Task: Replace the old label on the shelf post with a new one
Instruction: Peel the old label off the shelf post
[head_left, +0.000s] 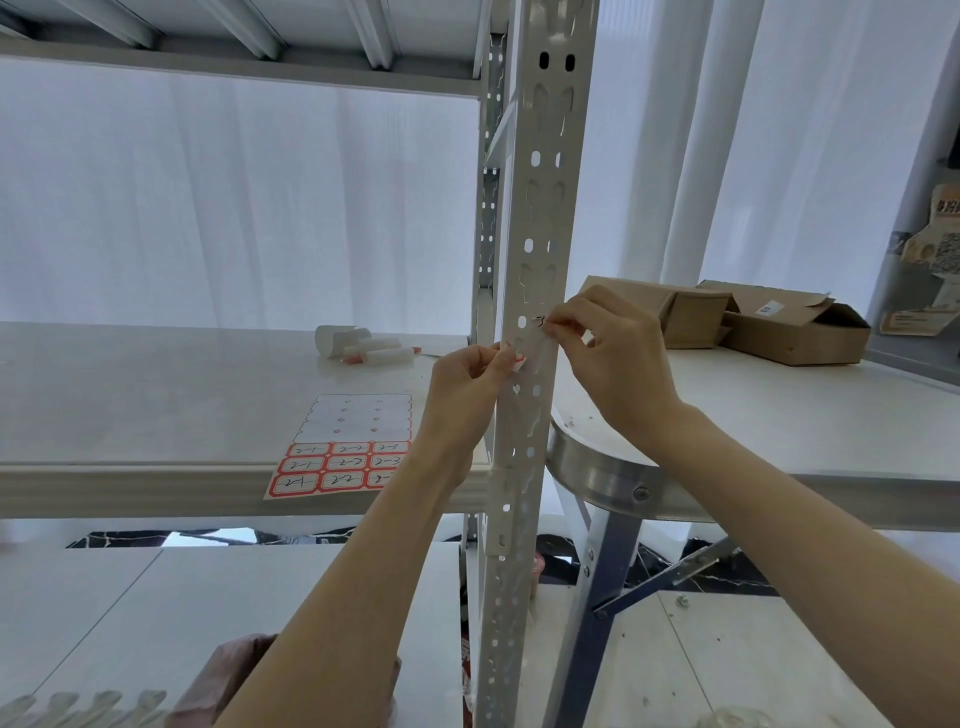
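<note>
The fingers (558, 325) of the right hand (618, 364) are pinched narrow on the upper right edge of a label (531, 340) stuck to the shelf post (540, 249), while the left hand (467, 384) pinches the label's lower left corner, where a red border shows. The label lies across the perforated face of the post, partly hidden by both hands, with dark handwriting visible beside the right fingertips.

The white metal shelving unit (234, 67) fills the left side, and its middle shelf (130, 405) meets the post just below the hands. To the right stands a white tabletop (779, 415) with a rounded metal edge; on its far part lie brown cardboard boxes (779, 325), one of them open. At the shelf's front edge lies a sheet of red-bordered labels (343, 449), its lower rows handwritten, its upper rows already peeled. Further back on the shelf lie curled strips of white backing paper (358, 345).
</note>
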